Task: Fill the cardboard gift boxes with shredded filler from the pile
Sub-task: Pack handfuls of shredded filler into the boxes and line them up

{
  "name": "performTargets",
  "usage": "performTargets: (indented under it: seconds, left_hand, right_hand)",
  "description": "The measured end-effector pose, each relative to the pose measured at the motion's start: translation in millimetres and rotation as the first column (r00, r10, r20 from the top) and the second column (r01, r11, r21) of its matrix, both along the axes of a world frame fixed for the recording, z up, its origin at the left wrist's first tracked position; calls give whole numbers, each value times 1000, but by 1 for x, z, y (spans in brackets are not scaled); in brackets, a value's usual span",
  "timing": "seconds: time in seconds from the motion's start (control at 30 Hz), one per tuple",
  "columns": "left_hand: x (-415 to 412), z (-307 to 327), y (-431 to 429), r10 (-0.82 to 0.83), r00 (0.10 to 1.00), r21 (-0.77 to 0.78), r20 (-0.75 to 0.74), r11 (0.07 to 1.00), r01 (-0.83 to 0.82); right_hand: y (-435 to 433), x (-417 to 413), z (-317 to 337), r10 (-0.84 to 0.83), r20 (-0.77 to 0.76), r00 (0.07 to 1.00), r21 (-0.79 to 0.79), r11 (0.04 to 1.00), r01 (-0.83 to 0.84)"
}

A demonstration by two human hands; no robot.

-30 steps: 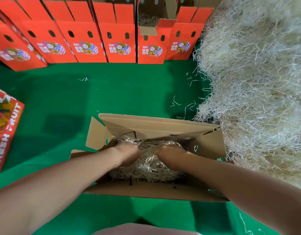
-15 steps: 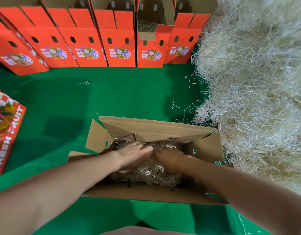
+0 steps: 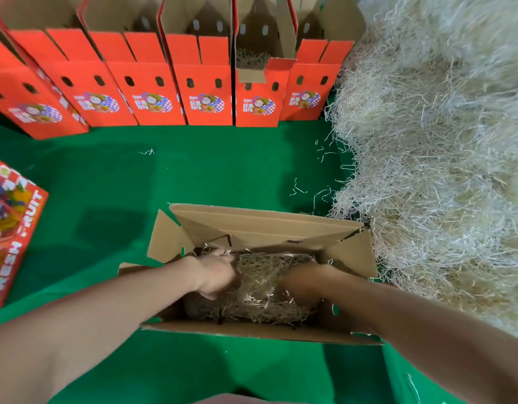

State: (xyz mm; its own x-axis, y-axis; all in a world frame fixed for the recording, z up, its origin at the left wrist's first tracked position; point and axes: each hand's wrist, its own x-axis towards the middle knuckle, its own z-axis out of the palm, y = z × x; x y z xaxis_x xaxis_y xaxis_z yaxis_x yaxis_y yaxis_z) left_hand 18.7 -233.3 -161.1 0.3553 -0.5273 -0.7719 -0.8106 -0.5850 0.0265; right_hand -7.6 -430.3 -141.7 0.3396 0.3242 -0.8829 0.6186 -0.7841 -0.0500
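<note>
**Spotter A:** Both your hands are down inside the open brown cardboard box (image 3: 252, 333) right in front of you. Your left hand (image 3: 215, 275) rests on the shredded filler (image 3: 260, 290) at the box's left end, with its fingers pushed in among the strands.

**Spotter B:** Whether those fingers are curled or straight, I cannot tell, because the filler hides them. The same goes for your right hand (image 3: 301, 282) at the right end, whose fingertips are buried too.

**Spotter A:** The filler covers the bottom of the box between your hands and sits below the rim. The flaps (image 3: 167, 240) stand open all round.

**Spotter B:** Just beside the box on your right, the pile (image 3: 441, 170) of pale filler rises and runs back to the far corner. Its edge reaches the box's far right corner. A few loose strands (image 3: 298, 188) lie on the green surface (image 3: 193, 176) beyond the box, near the pile's edge.

**Spotter A:** Off to your left, at the edge of the view and well apart from the cardboard box, a red box (image 3: 13, 228) printed "FRESH FRUIT" lies on the surface.

**Spotter B:** Farthest from you, the red gift boxes (image 3: 205, 94) stand upright in a row, side by side, with their tops open. The second from the right shows filler inside, and the rightmost stands against the pile.
</note>
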Motion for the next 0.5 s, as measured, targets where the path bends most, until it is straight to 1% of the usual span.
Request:
performTargets:
  seconds: [0.07,0.13,0.17,0.2,0.23,0.27,0.3,0.33,0.37,0.4,0.43,0.47,0.5]
  left_hand:
    - [5,21,-5,111,990,-73,-91,990,-118]
    - [9,44,-4,240,954,-163,-178,949,-269]
    - [12,54,-2,281,944,-187,-172,932,-312]
    - [15,60,1,326,936,-217,-133,912,-348]
    - [16,67,4,364,929,-264,-63,892,-367]
    - [16,73,6,400,917,-320,20,871,-373]
    - [14,79,10,423,900,-376,108,855,-357]
    - [12,81,15,435,883,-423,178,844,-330]
    - [9,84,21,432,872,-457,230,839,-296]
    - [7,86,26,427,866,-481,260,835,-267]
    - [6,90,32,426,861,-493,276,832,-254]
    - [5,93,38,436,855,-488,280,832,-265]
    - [5,95,42,442,850,-458,286,842,-284]
  right_hand:
    - [13,0,17,-5,48,999,47,999,3]
    - [18,0,36,-34,198,980,121,993,10]
    - [19,-1,47,-77,303,950,205,979,15]
    - [18,-3,58,-151,406,902,340,940,4]
    - [16,-4,67,-249,502,828,485,874,-32]
    - [13,-4,74,-357,574,737,619,778,-105]
    - [9,-5,81,-464,626,627,718,658,-230]
    - [4,-5,85,-554,656,513,748,566,-347]
    - [0,-4,91,-603,677,422,735,543,-406]
    - [-5,-1,94,-620,703,348,709,575,-408]
    - [-9,3,98,-601,735,313,678,652,-340]
    - [-16,7,100,-561,755,339,643,735,-215]
    - [-22,11,104,-526,741,417,599,799,-58]
